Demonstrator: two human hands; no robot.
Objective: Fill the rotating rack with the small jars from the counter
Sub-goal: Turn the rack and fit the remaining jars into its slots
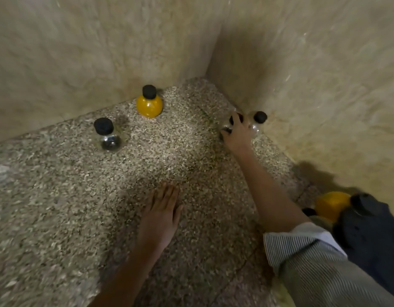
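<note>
Small round jars with black caps stand on a speckled stone counter (80,207). A yellow-filled jar (149,102) is near the back wall. A clear jar with dark contents (107,136) stands to its left. My right hand (237,134) reaches to the corner and closes over a clear jar (227,124), mostly hidden by the fingers. Another clear jar (258,121) stands just right of it against the wall. My left hand (161,216) lies flat on the counter, fingers together, holding nothing. At the lower right edge a rack (355,209) holds a yellow jar (331,203), blurred.
Beige stone walls (313,74) close the counter at the back and right, forming a tight corner. My striped sleeve (306,262) and a dark object at the lower right cover part of the rack.
</note>
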